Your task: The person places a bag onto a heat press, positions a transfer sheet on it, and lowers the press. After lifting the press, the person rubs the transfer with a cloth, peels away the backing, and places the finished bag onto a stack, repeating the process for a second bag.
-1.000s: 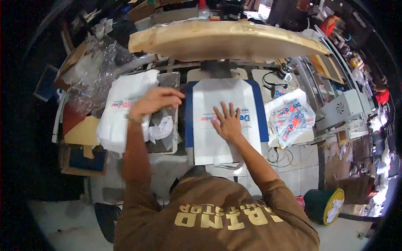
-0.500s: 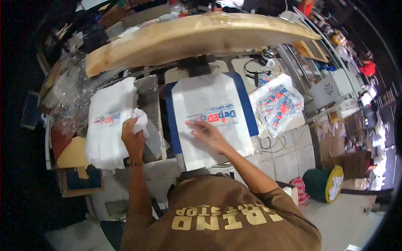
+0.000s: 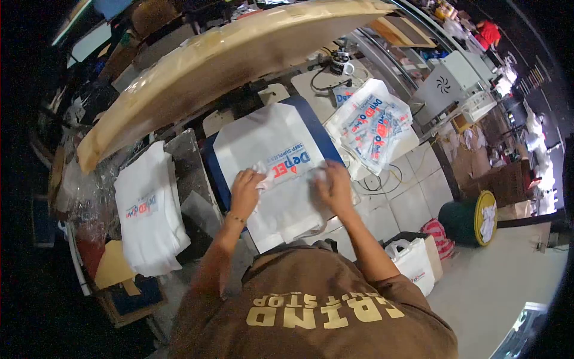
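A flat white bag (image 3: 251,143) with blue and red print lies on a dark blue board (image 3: 315,121) in front of me. My left hand (image 3: 245,190) rests on the bag's left half, its fingers curled over a crumpled white cloth (image 3: 263,169) that covers part of the print. At the bag's right edge is my right hand (image 3: 335,187), its fingers bent and smeared by motion, so their grip does not show. To the left, a stack of white printed bags (image 3: 146,209) sits apart from both hands.
Several printed white bags (image 3: 373,128) overlap at the right of the work surface. A long wrapped padded board (image 3: 233,63) spans the back. Cables (image 3: 382,182) hang by the right edge. On the floor stand a green bin (image 3: 460,221) and a white bag with handles (image 3: 412,263).
My left hand has moved right from the stack onto the middle bag with the crumpled cloth. My right hand has shifted from the print to the bag's right edge. The view has turned.
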A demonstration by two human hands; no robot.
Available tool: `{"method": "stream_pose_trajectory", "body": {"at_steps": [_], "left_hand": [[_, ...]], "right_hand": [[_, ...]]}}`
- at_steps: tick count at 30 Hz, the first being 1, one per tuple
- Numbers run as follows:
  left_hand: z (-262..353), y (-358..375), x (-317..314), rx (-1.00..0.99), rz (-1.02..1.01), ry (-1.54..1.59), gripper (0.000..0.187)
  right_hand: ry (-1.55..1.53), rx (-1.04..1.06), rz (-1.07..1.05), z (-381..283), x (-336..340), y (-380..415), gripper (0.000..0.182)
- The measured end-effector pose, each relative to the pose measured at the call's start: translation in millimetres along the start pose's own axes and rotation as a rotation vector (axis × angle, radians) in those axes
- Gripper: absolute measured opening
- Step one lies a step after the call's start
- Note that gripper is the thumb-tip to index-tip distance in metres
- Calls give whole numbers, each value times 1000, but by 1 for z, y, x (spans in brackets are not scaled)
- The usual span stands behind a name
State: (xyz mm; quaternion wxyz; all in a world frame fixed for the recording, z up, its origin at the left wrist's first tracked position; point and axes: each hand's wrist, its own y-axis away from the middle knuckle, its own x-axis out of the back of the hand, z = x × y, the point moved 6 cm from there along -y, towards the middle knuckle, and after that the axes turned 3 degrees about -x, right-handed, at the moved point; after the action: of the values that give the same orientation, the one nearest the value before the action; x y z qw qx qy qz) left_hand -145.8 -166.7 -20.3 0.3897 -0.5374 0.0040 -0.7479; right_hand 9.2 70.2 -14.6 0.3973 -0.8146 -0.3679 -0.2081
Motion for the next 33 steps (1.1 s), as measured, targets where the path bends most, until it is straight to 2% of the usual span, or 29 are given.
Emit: {"method": "stream_pose_trajectory", "body": {"at_steps": [2,3,4,5,6,8,10,12,15,17,19,20,23,25,26,28,30,32,33], "left_hand": [[23,-36,-35,-49,75,61,41],[43,-58,-50,-96,128,75,40],[55,-76,-72,-192,186,61,39],[70,-97,-86,-178,71,85,39],[79,-101,-95,-134,-27,36,31],[92,-78,-75,-207,125,10,21],[58,-32,-56,-253,145,-44,19],[16,1,-15,-68,54,-134,19],[7,-15,-17,17,71,-63,21],[37,-62,-45,-33,250,27,18],[58,-107,-81,-87,260,66,14],[69,-122,-86,-1,146,37,15],[46,-97,-69,-9,173,23,11],[7,-49,-42,156,155,-6,9],[11,-41,-19,210,168,30,9],[13,-44,-29,226,168,-55,10],[21,-70,-75,132,273,40,10],[60,-118,-88,90,198,35,12],[58,-116,-88,98,196,35,12]], "right_hand": [[358,-85,41,20,19,-8,70],[358,-97,34,26,20,-8,70],[145,-214,-71,39,12,-11,73],[-73,-324,-165,48,3,-14,76],[-73,-323,-158,49,5,-15,76],[-109,-348,-196,53,3,-13,81],[-125,-361,-197,52,5,-7,82],[-113,-411,-196,49,3,-9,86],[-61,-385,-176,48,3,-11,88],[-54,-374,-184,50,3,-11,89],[-54,-365,-199,46,1,-8,89],[-44,-378,-196,43,3,-9,89],[-68,-353,-198,45,5,-12,90],[-107,-358,-192,45,3,-6,90],[-72,-379,-210,45,4,-7,91],[-33,-388,-221,46,2,-11,91],[-52,-335,-165,48,1,-9,91],[-58,-351,-186,45,2,-10,92],[-61,-361,-194,44,3,-11,92]]}}
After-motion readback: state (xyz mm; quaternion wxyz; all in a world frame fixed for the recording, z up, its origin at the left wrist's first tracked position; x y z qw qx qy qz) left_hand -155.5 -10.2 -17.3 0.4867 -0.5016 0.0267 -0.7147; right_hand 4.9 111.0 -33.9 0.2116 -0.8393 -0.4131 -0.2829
